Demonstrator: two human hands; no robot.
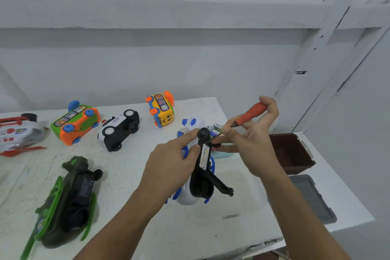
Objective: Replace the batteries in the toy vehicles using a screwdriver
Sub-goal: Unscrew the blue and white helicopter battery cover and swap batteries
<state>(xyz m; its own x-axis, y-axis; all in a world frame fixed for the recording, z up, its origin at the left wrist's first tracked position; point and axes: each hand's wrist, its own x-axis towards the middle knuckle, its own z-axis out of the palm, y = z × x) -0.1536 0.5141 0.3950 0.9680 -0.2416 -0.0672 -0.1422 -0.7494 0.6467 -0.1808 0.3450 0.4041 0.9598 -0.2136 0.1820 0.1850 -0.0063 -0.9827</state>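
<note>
A white and blue toy helicopter with a black underside is held upside down above the white table. My left hand grips its body near the black wheel. Its battery bay is open and a white battery shows inside. My right hand holds an orange-handled screwdriver under the thumb while its fingertips pinch at the top of the bay. Loose batteries lie on the table behind the toy.
An upturned green helicopter lies at the front left. Behind are an orange-green bus, a black-white police car, a yellow bus and a red-white toy. A brown box and grey lid sit right.
</note>
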